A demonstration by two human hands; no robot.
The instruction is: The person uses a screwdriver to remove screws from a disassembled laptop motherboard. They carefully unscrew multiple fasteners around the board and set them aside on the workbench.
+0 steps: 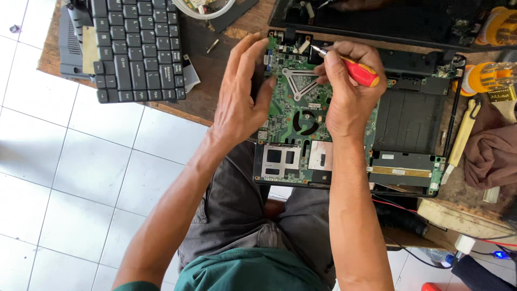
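Head view, right hand: our right hand point(350, 94) is closed around a screwdriver point(353, 69) with a red and yellow handle, held low like a pen so the metal tip meets the top edge of the board.
Head view, left hand: our left hand point(242, 91) lies open, fingers spread and thumb pressed on the circuit board point(283, 116), apparently to keep it from shifting under the tool.
Board: green, resting in the opened laptop base point(409, 124) at the near edge of the worktop point(207, 81), over our lap.
Set aside: the detached keyboard point(137, 48) lies well apart to the left; spare yellow screwdrivers point(487, 75) wait at the right, near a brown cloth point(493, 153).
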